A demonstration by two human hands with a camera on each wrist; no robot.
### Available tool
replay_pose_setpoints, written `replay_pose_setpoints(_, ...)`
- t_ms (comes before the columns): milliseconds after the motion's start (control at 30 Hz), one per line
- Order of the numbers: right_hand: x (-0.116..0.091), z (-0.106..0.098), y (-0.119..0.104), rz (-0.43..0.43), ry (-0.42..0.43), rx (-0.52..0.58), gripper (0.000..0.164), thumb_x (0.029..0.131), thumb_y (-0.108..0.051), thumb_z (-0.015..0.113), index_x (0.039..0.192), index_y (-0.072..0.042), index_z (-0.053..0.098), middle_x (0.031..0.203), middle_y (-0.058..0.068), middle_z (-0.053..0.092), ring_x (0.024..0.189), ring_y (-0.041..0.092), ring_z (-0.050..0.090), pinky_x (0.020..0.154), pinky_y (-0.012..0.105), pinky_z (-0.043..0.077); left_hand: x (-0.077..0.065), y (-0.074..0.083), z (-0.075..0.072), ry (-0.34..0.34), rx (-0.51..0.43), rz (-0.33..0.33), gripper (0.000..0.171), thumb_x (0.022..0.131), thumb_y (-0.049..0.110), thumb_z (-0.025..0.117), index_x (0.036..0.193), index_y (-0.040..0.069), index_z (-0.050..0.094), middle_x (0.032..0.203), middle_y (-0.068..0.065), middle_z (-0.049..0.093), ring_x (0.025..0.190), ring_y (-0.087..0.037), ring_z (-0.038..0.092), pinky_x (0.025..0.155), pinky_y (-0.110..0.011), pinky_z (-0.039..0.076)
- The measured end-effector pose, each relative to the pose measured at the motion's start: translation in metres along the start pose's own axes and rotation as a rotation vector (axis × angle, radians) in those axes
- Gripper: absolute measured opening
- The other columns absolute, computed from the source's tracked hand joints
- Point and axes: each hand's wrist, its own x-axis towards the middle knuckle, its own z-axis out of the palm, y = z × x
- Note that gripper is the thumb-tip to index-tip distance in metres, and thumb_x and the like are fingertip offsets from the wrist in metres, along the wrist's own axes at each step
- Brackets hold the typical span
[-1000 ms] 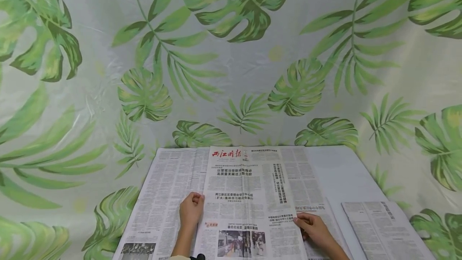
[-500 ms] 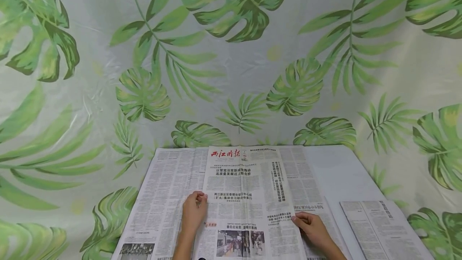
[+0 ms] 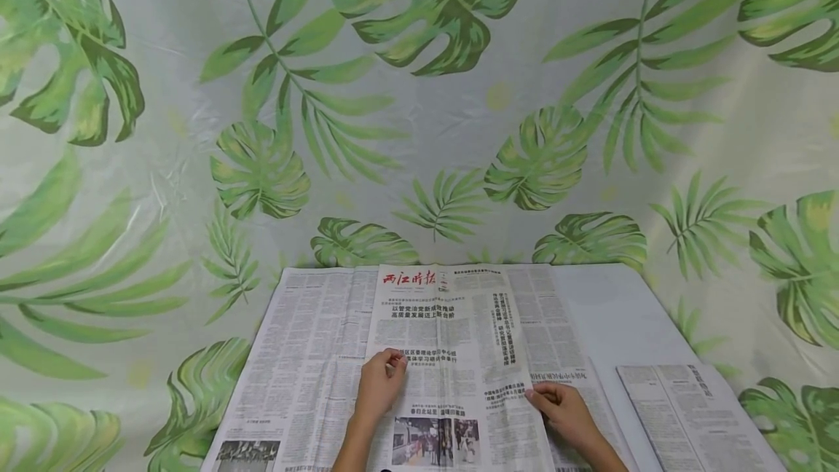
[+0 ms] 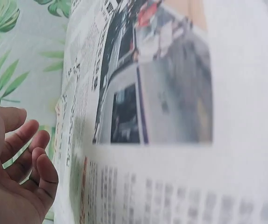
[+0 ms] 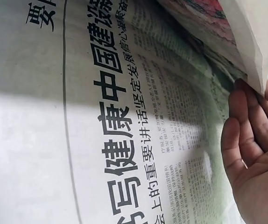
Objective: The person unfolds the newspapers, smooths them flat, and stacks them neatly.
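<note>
Rightward since the earlier frame the left hand (image 3: 381,379) has been moved, from the left edge of the front-page newspaper (image 3: 465,326) to over its printed columns; that edge is judged to have been let go, with only the opposite one kept in hold. Nothing is seen to be held by the left hand, its fingers loosely bent; whether the paper is touched cannot be told. The newspaper, spread at lower centre, is pinched along its right edge by the right hand (image 3: 565,412). Close up, the train photo (image 4: 171,102) is enlarged in the left wrist view, while a raised paper edge and a bold headline (image 5: 117,126), not made out from the head, are revealed in the right wrist view. Only from the head are the folded newspaper (image 3: 698,414) at lower right and the white table (image 3: 609,312) shown; farthest, the upper frame is filled by a leaf-patterned sheet (image 3: 419,130).
</note>
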Motion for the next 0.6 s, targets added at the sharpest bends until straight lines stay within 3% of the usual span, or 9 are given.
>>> replay_pose_setpoints(600, -0.001, 0.010, -0.012, -0.007, 0.117, -0.076, 0.026, 0.093, -0.024, 0.077, 0.100, 0.001, 0.076, 0.082, 0.007, 0.077, 0.071, 0.015, 0.069, 0.065, 0.025, 0.055, -0.001, 0.040, 0.042, -0.229, -0.092, 0.111, 0.017, 0.099, 0.016, 0.066, 0.109, 0.006, 0.075, 0.088, 0.003, 0.071, 0.074, -0.002, 0.062, 0.068, -0.022, 0.054)
